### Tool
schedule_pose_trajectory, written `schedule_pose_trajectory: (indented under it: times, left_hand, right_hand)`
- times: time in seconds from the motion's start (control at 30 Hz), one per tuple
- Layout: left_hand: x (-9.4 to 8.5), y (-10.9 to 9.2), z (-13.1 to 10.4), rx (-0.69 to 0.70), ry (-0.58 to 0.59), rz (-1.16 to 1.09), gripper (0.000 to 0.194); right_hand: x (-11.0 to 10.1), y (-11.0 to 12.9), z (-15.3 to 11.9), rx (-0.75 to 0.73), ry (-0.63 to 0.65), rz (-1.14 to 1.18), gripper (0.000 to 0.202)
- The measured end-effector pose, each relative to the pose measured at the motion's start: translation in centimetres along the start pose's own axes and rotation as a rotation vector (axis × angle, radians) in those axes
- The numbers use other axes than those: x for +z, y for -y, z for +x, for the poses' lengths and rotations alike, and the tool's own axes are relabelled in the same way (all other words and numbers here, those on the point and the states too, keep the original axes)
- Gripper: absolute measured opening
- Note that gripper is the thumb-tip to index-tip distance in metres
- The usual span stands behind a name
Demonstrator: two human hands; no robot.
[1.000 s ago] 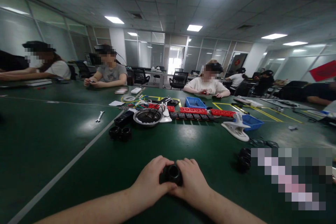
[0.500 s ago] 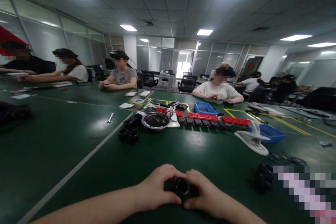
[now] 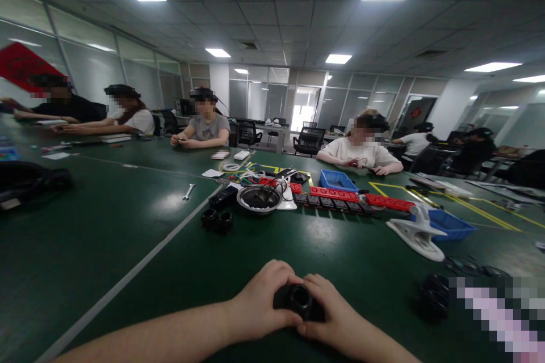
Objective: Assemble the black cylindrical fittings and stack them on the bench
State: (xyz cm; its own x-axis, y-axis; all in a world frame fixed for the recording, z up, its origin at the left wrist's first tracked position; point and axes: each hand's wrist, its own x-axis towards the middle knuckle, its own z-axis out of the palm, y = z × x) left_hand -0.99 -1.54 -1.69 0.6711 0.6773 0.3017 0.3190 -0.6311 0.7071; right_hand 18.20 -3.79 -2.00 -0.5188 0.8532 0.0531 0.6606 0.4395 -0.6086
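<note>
Low in the middle of the view, a black, ring-shaped part (image 3: 300,298) with a round hole faces up and toward me. My left hand (image 3: 261,302) curls around its left side, thumb and fingers closed on it. From the right, my right hand (image 3: 334,311) grips the same part, and the fingertips of both hands come close together at its top and bottom. The hands partly cover it, so its full shape and exact kind are hidden.
Beyond my hands are black round parts (image 3: 217,220), a wrench (image 3: 189,191), a metal bowl (image 3: 259,210), red strips (image 3: 334,193), a blue tray (image 3: 455,227) and a white clamp-shaped stand (image 3: 415,236). Another black part (image 3: 435,295) lies at right. Several people sit around the table.
The camera view has turned slightly left and up, so the scene sits a little further right and lower. Both hands keep hold of the black part, with only slight movement.
</note>
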Motion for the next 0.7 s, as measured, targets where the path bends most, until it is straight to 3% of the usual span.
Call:
schedule_pose_trajectory:
  times: [0.17,0.37,0.53,0.7]
  left_hand:
    - [-0.5,-0.1,-0.2,0.005,0.122,-0.043,0.046]
    - [0.2,-0.7,-0.6,-0.089,0.099,-0.034,0.046]
    - [0.9,-1.0,-0.6,-0.212,-0.004,-0.02,0.046]
    - [0.3,-1.0,-0.5,-0.14,0.042,-0.012,0.048]
  right_hand:
    - [-1.3,-0.5,0.0,-0.044,0.116,0.128,0.033]
    - [0.3,-0.2,-0.3,0.136,-0.014,-0.09,0.042]
    - [1.8,1.0,-0.3,0.129,-0.16,-0.29,0.031]
    - [0.6,1.0,-0.2,0.05,-0.045,-0.167,0.051]
